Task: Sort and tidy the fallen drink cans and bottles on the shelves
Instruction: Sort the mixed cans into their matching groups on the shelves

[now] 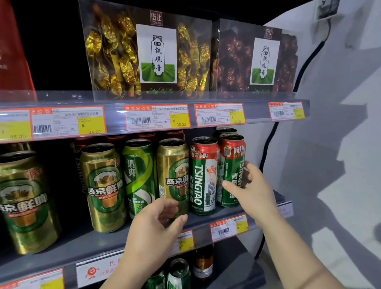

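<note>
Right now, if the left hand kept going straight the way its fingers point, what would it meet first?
Most likely the gold beer can standing between the light green can and the Tsingtao can. The left hand sits just below and in front of it, fingers curled toward its base; exact depth is unclear.

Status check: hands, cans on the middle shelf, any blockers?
Right hand gripping rightmost Tsingtao can. Left hand loosely curled at gold can, contact unclear. Front row upright. Nothing blocking.
</note>
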